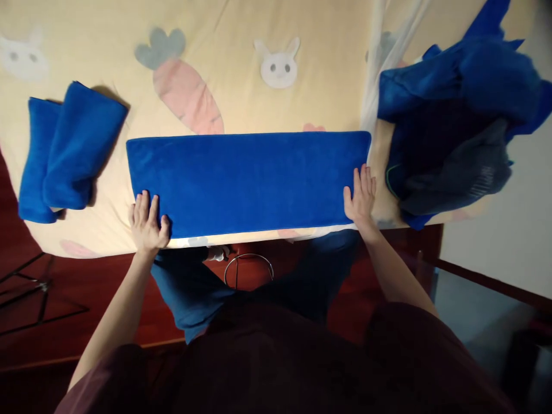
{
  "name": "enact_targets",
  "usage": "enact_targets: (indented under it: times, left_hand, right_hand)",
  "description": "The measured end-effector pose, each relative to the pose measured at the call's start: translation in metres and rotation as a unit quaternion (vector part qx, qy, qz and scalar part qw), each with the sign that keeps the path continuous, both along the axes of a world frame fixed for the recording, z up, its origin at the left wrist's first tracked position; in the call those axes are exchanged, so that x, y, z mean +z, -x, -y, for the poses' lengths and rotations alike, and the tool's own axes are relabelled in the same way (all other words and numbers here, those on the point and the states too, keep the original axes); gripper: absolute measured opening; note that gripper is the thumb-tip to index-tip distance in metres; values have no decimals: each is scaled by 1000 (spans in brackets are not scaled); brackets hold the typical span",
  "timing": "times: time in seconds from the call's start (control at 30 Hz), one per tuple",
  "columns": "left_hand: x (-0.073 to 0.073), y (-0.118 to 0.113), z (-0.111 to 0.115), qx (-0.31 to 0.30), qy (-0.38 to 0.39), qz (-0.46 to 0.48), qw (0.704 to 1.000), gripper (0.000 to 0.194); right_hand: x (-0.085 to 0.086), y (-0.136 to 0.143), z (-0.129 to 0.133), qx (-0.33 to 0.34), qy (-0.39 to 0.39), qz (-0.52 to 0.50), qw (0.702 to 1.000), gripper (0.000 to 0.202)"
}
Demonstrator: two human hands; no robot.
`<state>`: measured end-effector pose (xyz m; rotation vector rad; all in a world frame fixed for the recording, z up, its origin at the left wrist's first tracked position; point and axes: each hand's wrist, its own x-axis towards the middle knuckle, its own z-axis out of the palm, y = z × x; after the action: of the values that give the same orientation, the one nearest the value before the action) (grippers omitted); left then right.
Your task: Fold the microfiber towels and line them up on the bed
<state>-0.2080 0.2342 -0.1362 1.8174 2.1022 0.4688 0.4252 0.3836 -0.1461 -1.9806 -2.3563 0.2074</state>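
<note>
A blue towel lies as a long, flat strip across the near part of the bed in front of me. My left hand rests on its near left corner, fingers stretched out and slightly spread. At the other end, my right hand lies flat along the short right edge, with the thumb apart from the fingers. Neither hand grips the cloth. Whether the towel is folded in layers cannot be made out from above.
Two folded blue towels overlap at the left. A loose heap of blue and dark cloth lies on the right. Beneath them is a yellow bedsheet with carrots and rabbits. A black metal stand is on the floor at left.
</note>
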Motion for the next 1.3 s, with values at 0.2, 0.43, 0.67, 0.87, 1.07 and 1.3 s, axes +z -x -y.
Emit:
enact_targets:
  times: [0.2, 0.43, 0.67, 0.87, 1.07, 1.3]
  left_hand:
    - [4, -4, -4, 19, 44, -43, 998, 72]
    - [39, -18, -5, 18, 52, -30, 998, 72]
    - [88, -77, 50, 32, -6, -29, 999, 68]
    - [47, -177, 199, -49, 264, 176, 947, 49]
    - [40, -200, 189, -95, 318, 219, 918, 27]
    - [48, -248, 140, 42, 191, 522, 830, 47]
  right_hand:
    - [-4, 1, -2, -10, 10, 15, 1000, 68]
    - [22, 23, -4, -23, 44, 46, 998, 65]
    - [85, 80, 75, -61, -81, -81, 992, 59]
    - [56, 108, 259, -82, -143, -272, 948, 40]
    - [60, 111, 297, -100, -135, -286, 944, 35]
    - [66, 115, 289, -107, -125, -269, 949, 33]
